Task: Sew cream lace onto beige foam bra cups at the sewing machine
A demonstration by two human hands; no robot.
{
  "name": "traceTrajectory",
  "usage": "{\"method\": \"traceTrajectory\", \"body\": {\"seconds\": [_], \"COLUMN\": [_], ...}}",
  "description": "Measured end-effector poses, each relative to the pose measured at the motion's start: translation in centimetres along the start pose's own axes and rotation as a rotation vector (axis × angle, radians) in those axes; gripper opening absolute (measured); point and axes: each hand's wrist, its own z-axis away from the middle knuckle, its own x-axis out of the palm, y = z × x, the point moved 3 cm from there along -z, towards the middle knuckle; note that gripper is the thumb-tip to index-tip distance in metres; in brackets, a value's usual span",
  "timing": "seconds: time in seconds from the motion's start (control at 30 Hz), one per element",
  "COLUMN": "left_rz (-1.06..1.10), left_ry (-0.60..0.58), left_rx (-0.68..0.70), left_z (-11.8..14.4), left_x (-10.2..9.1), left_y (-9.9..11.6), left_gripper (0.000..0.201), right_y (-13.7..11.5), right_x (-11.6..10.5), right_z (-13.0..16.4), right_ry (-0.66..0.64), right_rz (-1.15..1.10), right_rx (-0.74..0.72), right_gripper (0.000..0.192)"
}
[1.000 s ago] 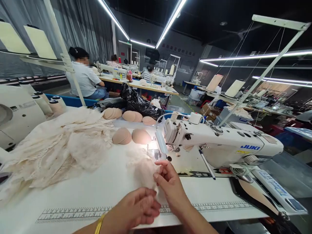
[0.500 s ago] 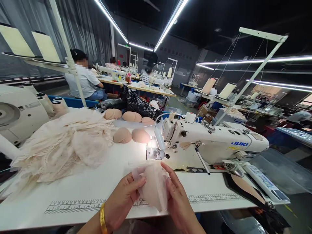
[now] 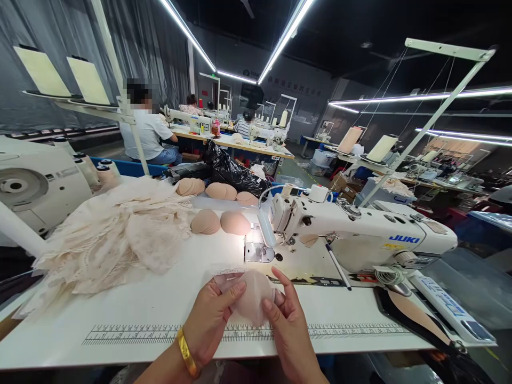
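Note:
Between my hands, above the table's front part, is a rounded beige bra cup [image 3: 253,296] with thin sheer fabric about it. My left hand [image 3: 214,309] pinches its left side, thumb on top and fingers beneath. On the right side my right hand [image 3: 288,312] grips it with the thumb on the front, while the index finger points up. Just beyond the hands lies the lit needle plate [image 3: 259,253] of a white sewing machine [image 3: 352,234]. Stacked beige cup pads [image 3: 205,222] and another pad stack [image 3: 235,223] lie left of the needle area.
A heap of sheer cream lace fabric [image 3: 116,240] covers the table's left side. A printed ruler [image 3: 160,334] runs along the front edge. Thread snips [image 3: 326,281] and a pen [image 3: 338,266] lie by the machine. A person [image 3: 146,133] sits beyond, near a black plastic bag [image 3: 236,173].
The cup has turned and now shows a rounder, smoother face, its lower tip drawn up. My right thumb has moved onto its front. The whole view has shifted slightly.

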Motion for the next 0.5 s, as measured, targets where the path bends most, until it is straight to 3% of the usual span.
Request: {"method": "traceTrajectory", "body": {"seconds": [0.13, 0.33, 0.5], "left_rz": [0.002, 0.033, 0.085], "left_ry": [-0.026, 0.076, 0.045], "left_rx": [-0.024, -0.031, -0.014], "left_z": [0.16, 0.0, -0.17], "left_x": [0.44, -0.11, 0.38], "left_y": [0.01, -0.28, -0.18], "left_gripper": [0.057, 0.05, 0.04], "right_y": [0.39, 0.41, 0.51], "right_x": [-0.42, -0.44, -0.52], "right_z": [-0.28, -0.24, -0.36], "right_ry": [0.025, 0.127, 0.16], "right_rz": [-0.008, -0.014, -0.027], "right_rx": [0.005, -0.043, -0.061], "right_gripper": [0.091, 0.093, 0.095]}}
